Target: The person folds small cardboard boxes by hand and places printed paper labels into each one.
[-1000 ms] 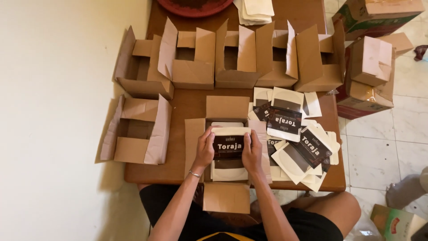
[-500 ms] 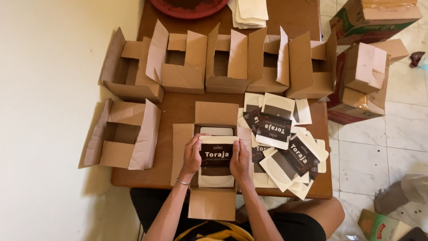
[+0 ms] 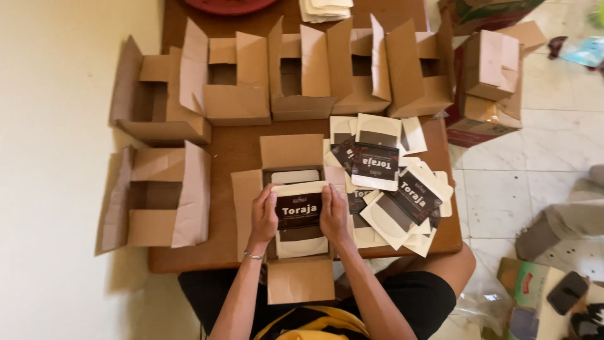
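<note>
in the head view, your left hand (image 3: 264, 217) and your right hand (image 3: 333, 215) sit just below the middle of the frame, one on each side of a cream pouch with a dark label (image 3: 299, 210). the fingers of both hands are clenched on its left and right edges, so the pouch is grasped between them, lying flat with its label up. it is held right over the open cardboard box (image 3: 296, 220) that stands at the near edge of the brown bench (image 3: 233, 151), and more cream pouches show inside that box, above and below the one you hold. the box's four flaps are spread out, the near one hanging over the bench edge toward your lap. a thin bracelet (image 3: 253, 255) circles your left wrist.

just right of your right hand, in the centre right of the frame, a loose pile of pouches (image 3: 390, 182) lies fanned on the bench, some label up and some showing their pale backs; the pile touches the box's right flap. along the upper part of the frame a row of empty open boxes (image 3: 302, 69) stands side by side, and one more open box (image 3: 157, 198) sits at the left of the bench, apart from your left hand. at the upper right, off the bench, stacked cartons (image 3: 491, 75) rest on the tiled floor (image 3: 503, 189). a red round dish (image 3: 229, 5) shows at the top edge.
</note>
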